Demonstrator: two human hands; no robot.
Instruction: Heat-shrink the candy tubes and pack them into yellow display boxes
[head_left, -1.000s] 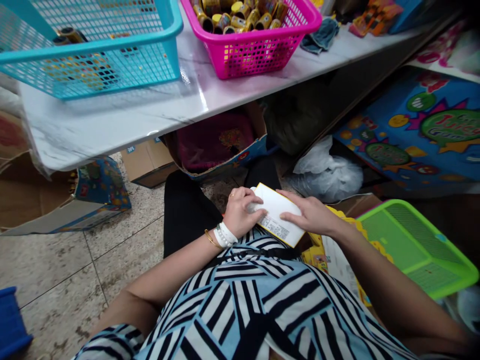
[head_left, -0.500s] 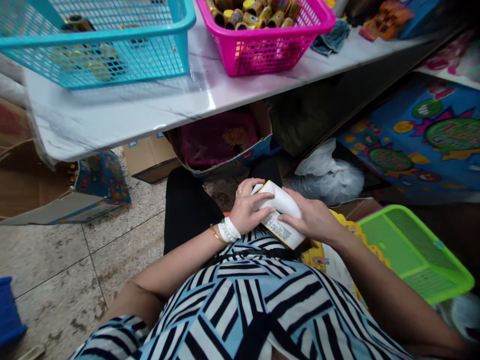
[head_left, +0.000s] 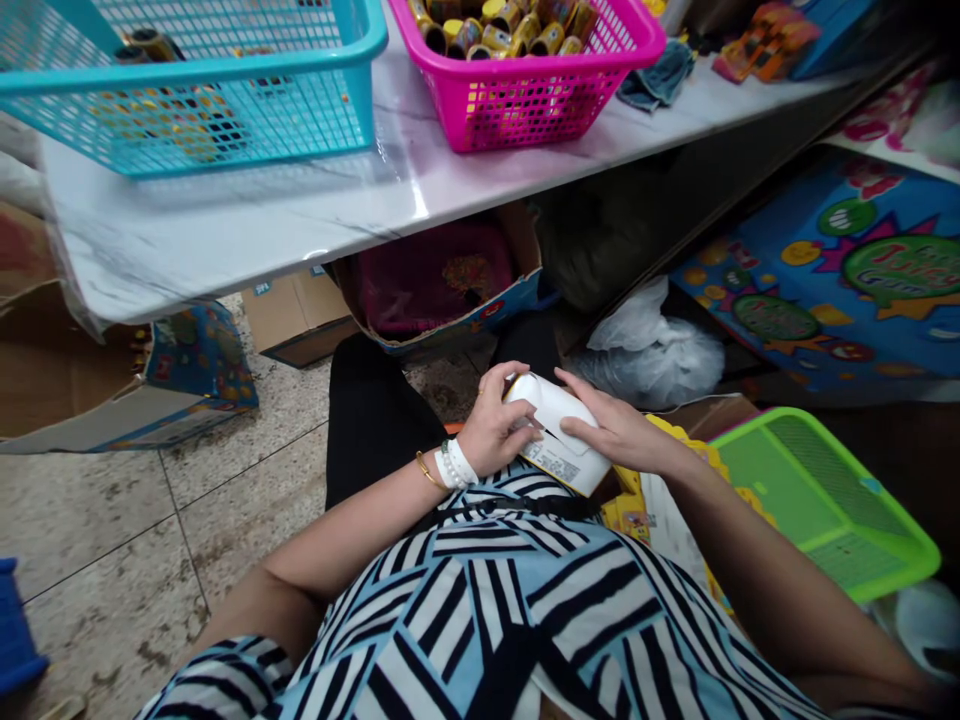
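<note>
Over my lap I hold a small cardboard box, white with a yellow edge and a printed label on the side towards me. My left hand is closed around its left end, thumb and fingers at the flap. On its right side lies my right hand, gripping the edge with the thumb on top of the white flap. A narrow dark gap shows between the flap and the labelled side. The far and under sides of the box are hidden.
On the marble-look table stand a turquoise basket and a pink basket, both holding small gold-coloured tubes. A green basket is at my right, near yellow packaging. Open cartons and a plastic bag lie around my legs.
The white flap, bulging upward before, now lies flatter over the box. My right hand has shifted its grip on it, fingers more stretched. My left fingers have drawn back towards the left end.
</note>
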